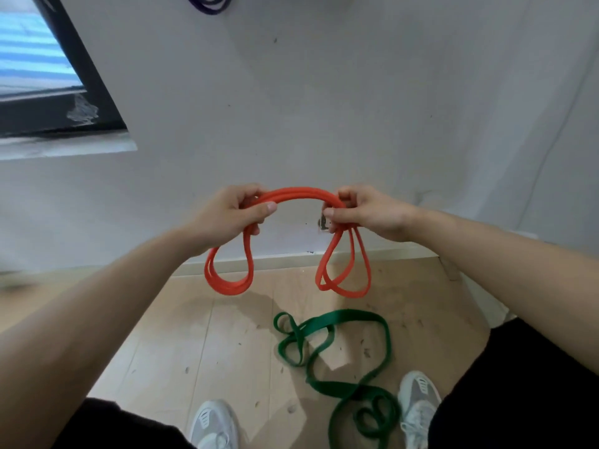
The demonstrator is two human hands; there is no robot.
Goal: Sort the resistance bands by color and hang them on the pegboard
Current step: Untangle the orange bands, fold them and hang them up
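You've got the orange band (301, 192) up at centre frame, doubled into several strands, with both hands on it. Your left hand (231, 213) wraps the strands, fingers curled and thumb laid across the front. Your right hand (368, 212) pinches the other end of the bundle between thumb and fingers. So each grip is closed on the band, neither one spread. A short arch runs between your hands, and a loop hangs below each fist, clear of the floor (210, 335).

My read is that this is the gather-and-fold step for the orange one, tidying it for hanging. The green band (350, 314) lies tangled on the floor at lower centre, one end near your right shoe (418, 400), so that colour is not yet dealt with. At the top edge a purple band (210, 6) hangs against the wall (324, 92). What holds it is out of frame, and no pegboard shows.

The next move, as I judge it, is to lift the bundle toward that top area. You'll need to open a loop wide enough to drop over a peg, apart from the purple. Mind the rubber springing out of its fold if one grip loosens.
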